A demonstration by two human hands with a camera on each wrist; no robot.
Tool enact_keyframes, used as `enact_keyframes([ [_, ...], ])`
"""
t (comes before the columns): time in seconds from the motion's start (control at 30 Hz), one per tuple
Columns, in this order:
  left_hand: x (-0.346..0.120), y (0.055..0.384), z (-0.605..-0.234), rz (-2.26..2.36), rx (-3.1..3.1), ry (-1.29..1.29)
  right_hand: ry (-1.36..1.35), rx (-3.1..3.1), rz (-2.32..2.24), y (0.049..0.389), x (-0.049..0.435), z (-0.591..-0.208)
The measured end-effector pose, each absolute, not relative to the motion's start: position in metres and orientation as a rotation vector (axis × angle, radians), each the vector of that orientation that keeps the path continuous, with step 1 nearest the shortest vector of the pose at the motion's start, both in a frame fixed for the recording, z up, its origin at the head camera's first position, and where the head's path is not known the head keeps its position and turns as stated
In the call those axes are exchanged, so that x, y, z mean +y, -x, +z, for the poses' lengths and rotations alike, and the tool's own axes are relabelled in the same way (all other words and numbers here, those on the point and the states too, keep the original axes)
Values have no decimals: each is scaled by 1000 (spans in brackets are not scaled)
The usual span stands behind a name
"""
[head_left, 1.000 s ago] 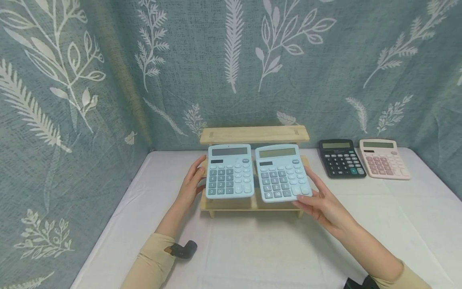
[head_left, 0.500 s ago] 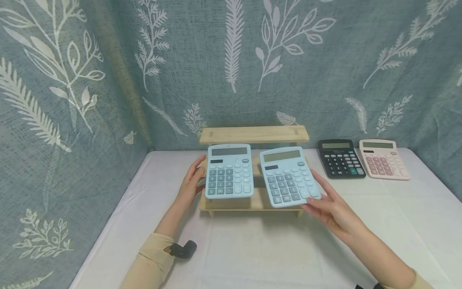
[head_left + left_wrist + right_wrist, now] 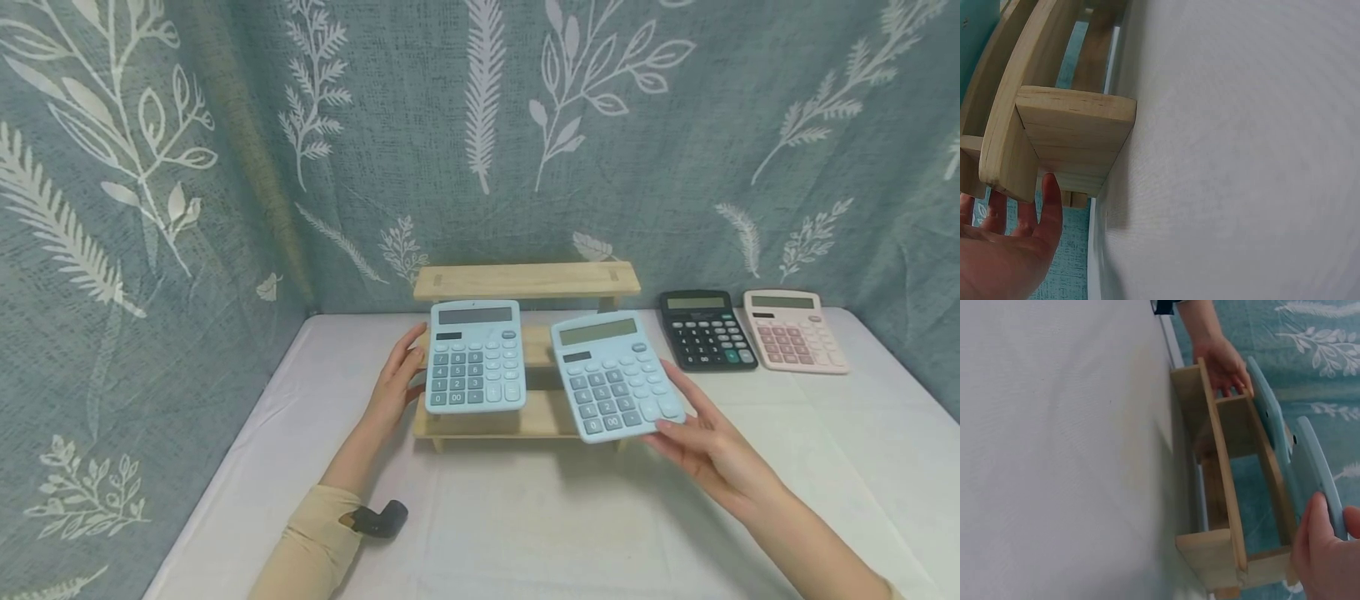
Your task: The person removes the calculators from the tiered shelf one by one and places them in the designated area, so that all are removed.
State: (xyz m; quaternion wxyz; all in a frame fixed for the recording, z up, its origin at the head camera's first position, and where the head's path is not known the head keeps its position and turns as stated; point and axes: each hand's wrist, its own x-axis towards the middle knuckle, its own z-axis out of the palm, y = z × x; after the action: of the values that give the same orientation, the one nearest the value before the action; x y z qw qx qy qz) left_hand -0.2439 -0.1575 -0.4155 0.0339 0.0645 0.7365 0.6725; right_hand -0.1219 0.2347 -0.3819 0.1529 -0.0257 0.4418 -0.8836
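Note:
In the head view a light blue calculator leans on the left part of a wooden tiered stand. Beside it, my left hand is at the stand's left end; in the left wrist view its fingers reach up to the wooden side, fairly straight. A second light blue calculator is tilted in front of the stand's right part, its lower right corner pinched by my right hand. Thumb and fingers hold that calculator's edge in the right wrist view. Its back shows there, apart from the shelves.
A black calculator and a pink-and-white calculator lie side by side at the back right of the white-covered table. A patterned blue-green curtain hangs behind and to the left. The stand's top shelf is bare wood.
My right hand has drawn its calculator right and toward me, away from the left one, and the calculator has turned counterclockwise. The left hand and left calculator stay put.

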Motion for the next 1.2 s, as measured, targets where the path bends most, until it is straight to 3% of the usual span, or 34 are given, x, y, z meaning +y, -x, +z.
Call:
enact_keyframes([
  [1.2, -157, 245, -416, 2050, 2273, -184, 355, 991, -2707, 109, 299, -405],
])
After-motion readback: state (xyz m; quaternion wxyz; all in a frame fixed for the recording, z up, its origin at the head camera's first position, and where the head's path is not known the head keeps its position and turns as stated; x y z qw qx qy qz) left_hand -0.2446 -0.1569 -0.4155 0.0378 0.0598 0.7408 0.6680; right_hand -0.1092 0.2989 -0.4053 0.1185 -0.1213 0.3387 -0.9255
